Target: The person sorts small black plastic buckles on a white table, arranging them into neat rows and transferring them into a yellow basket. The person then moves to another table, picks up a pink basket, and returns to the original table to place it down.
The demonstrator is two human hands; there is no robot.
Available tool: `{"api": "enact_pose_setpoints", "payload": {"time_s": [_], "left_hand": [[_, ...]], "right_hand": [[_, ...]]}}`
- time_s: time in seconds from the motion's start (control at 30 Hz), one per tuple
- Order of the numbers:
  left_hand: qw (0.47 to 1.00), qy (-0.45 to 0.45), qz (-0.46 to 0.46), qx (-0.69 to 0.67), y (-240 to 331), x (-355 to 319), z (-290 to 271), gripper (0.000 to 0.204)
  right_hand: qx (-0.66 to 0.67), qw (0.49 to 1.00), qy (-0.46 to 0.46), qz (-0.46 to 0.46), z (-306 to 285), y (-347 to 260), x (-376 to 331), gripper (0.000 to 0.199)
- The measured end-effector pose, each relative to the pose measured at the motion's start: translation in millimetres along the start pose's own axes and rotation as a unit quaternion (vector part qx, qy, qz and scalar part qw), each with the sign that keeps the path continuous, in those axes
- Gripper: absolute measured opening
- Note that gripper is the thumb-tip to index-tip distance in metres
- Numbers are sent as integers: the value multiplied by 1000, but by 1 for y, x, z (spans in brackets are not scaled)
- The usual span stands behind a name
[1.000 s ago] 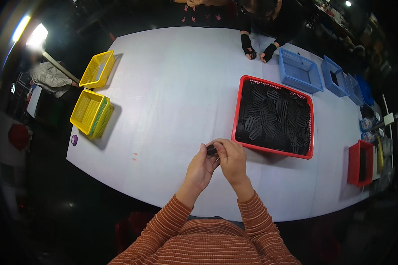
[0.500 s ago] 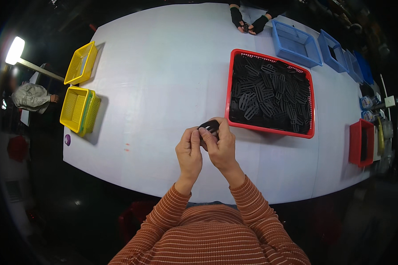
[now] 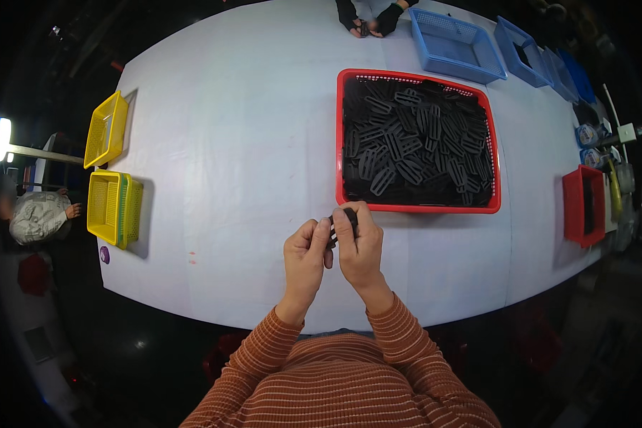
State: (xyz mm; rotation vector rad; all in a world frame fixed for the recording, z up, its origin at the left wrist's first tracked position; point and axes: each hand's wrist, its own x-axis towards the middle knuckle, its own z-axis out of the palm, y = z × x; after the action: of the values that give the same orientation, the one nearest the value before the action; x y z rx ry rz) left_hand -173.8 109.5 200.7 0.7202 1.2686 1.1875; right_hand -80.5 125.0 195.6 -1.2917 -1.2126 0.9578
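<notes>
We note one small black slotted piece (image 3: 351,217) held up over the surface (image 3: 242,157), between its near edge and the near left corner of the red basket (image 3: 416,209). Fingers of both hands grip it: the left hand (image 3: 304,257) pinches the left side, the right hand (image 3: 361,250) the other, thumbs uppermost. We judge that the shared pinch steadies the piece and keeps its upper face in sight; its outline is largely covered. The basket presumably sits close to the right hand for short reaches. Its contents, a loose heap of similar black pieces (image 3: 435,143), look like matt moulded plastic, flat and oblong with long parallel slots. The basket's rim is smooth, its upper wall perforated. Along the surface's left edge we record yellow mesh-sided baskets (image 3: 93,207), perhaps set there to leave working room.
</notes>
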Motion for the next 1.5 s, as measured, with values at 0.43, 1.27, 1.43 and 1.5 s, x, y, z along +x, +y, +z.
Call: {"api": "enact_pose_setpoints", "payload": {"time_s": [0.43, 1.27, 1.43, 1.5], "left_hand": [[979, -137, 51, 145, -14, 16, 40, 30], [927, 88, 64, 358, -97, 109, -70, 22], [856, 52, 105, 503, -129, 70, -96, 22], [821, 50, 120, 555, -139, 58, -106, 23]], "right_hand": [[-52, 995, 67, 45, -45, 24, 39, 29], [-114, 868, 439, 204, -320, 176, 34, 36], [59, 824, 478, 298, -272, 226, -36, 33], [67, 822, 483, 295, -243, 238, -65, 28]]}}
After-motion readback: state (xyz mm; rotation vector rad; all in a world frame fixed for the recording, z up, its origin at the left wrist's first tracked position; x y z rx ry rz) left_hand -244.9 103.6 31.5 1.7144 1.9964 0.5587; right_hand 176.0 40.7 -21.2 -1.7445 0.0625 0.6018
